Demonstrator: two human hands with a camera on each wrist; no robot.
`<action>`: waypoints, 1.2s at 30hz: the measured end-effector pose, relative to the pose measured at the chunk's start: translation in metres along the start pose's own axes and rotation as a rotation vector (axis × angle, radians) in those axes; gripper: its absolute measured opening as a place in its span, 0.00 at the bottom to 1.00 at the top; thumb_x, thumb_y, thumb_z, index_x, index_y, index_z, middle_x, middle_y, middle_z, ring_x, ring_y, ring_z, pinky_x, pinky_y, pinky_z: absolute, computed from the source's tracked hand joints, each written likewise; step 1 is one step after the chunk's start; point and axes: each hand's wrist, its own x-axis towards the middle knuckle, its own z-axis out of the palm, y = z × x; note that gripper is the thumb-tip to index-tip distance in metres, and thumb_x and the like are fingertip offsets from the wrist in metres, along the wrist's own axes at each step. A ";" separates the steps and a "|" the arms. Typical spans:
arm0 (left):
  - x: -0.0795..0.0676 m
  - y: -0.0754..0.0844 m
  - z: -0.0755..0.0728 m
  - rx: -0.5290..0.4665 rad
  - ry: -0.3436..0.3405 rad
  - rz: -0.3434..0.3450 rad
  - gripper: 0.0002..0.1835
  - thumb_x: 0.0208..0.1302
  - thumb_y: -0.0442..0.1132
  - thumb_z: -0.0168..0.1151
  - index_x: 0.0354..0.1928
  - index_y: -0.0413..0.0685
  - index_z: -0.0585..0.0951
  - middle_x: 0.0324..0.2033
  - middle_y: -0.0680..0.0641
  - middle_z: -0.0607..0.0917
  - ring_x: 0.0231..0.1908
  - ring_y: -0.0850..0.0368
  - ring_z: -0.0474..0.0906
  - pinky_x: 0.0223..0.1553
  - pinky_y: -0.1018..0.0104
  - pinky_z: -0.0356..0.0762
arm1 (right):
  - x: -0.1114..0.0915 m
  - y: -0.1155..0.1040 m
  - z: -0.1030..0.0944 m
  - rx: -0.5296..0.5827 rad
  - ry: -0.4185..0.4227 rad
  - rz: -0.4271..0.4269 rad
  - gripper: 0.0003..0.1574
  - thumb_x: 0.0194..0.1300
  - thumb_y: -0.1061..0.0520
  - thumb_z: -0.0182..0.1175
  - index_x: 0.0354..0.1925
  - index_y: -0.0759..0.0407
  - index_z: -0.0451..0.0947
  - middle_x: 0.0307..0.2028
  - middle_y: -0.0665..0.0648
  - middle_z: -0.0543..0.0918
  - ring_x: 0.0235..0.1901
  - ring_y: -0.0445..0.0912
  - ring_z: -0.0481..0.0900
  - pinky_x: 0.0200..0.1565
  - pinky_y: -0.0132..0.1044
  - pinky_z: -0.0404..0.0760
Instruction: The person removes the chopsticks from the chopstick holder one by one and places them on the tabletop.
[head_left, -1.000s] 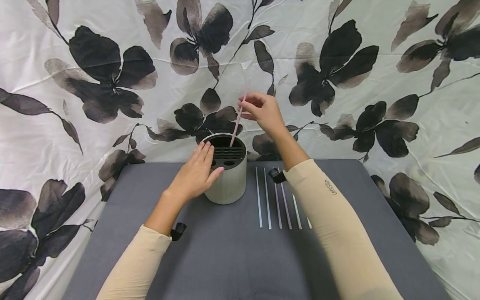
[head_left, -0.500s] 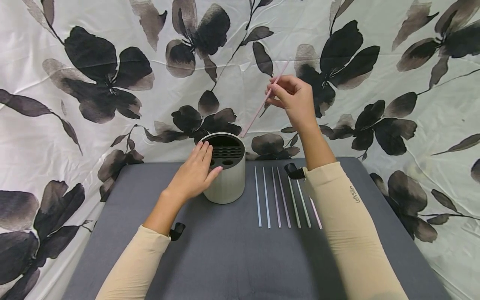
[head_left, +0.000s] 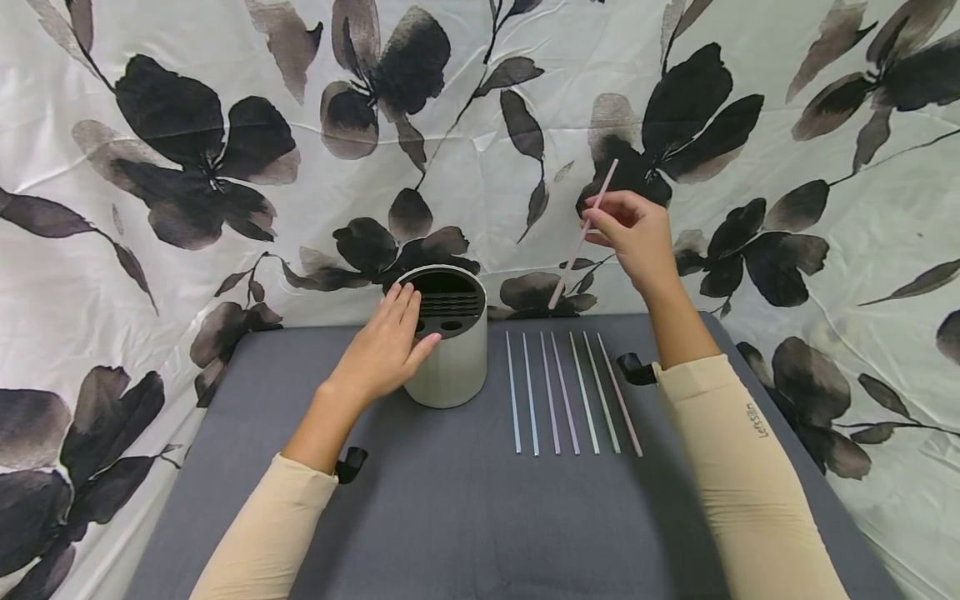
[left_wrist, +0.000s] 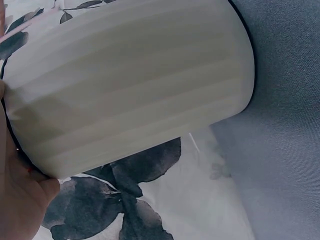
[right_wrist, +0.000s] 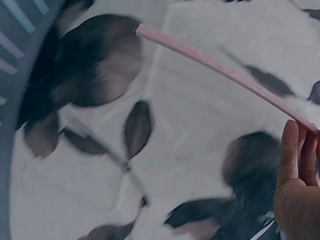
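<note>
A slender pink stick [head_left: 577, 248] is pinched between the thumb and fingers of my right hand [head_left: 637, 237], held aslant in the air to the right of the holder. Its lower end shows close up in the right wrist view. My left hand [head_left: 386, 350] rests on the near left of a pale round holder [head_left: 452, 371], fingers straight over the rim. Inside the holder's top sits a black insert [head_left: 452, 307] with slots and round holes, partly covered by that hand. The left wrist view shows mostly the holder's smooth side [left_wrist: 130, 90].
Several similar sticks lie side by side right of the holder: blue sticks [head_left: 512, 392], purple sticks [head_left: 550, 392], green sticks [head_left: 585, 392] and one pink stick on the table [head_left: 620, 396]. Behind the grey table [head_left: 480, 517] hangs a white floral cloth [head_left: 285, 50].
My right hand has carried the pink stick out of the holder's top, moving right and up, then slightly down. The left hand stays on the holder.
</note>
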 end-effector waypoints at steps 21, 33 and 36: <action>-0.017 -0.002 -0.008 -0.018 -0.026 0.020 0.42 0.81 0.58 0.45 0.79 0.29 0.55 0.79 0.31 0.55 0.81 0.36 0.43 0.82 0.46 0.45 | -0.082 0.071 -0.098 -0.410 0.006 0.285 0.21 0.72 0.55 0.66 0.56 0.69 0.81 0.33 0.37 0.86 0.33 0.32 0.87 0.38 0.31 0.89; -0.023 0.002 -0.013 -0.027 -0.037 0.043 0.42 0.81 0.58 0.45 0.78 0.28 0.55 0.79 0.31 0.55 0.82 0.37 0.43 0.82 0.45 0.45 | -0.124 0.126 -0.122 -0.411 -0.157 0.483 0.23 0.75 0.61 0.61 0.58 0.80 0.75 0.32 0.46 0.86 0.31 0.33 0.84 0.38 0.36 0.91; -0.025 0.002 -0.014 -0.025 -0.040 0.045 0.42 0.81 0.58 0.45 0.78 0.28 0.55 0.79 0.31 0.55 0.81 0.36 0.43 0.82 0.45 0.46 | -0.132 0.132 -0.122 -0.424 -0.179 0.523 0.25 0.76 0.61 0.61 0.59 0.81 0.73 0.33 0.49 0.86 0.31 0.32 0.84 0.37 0.35 0.91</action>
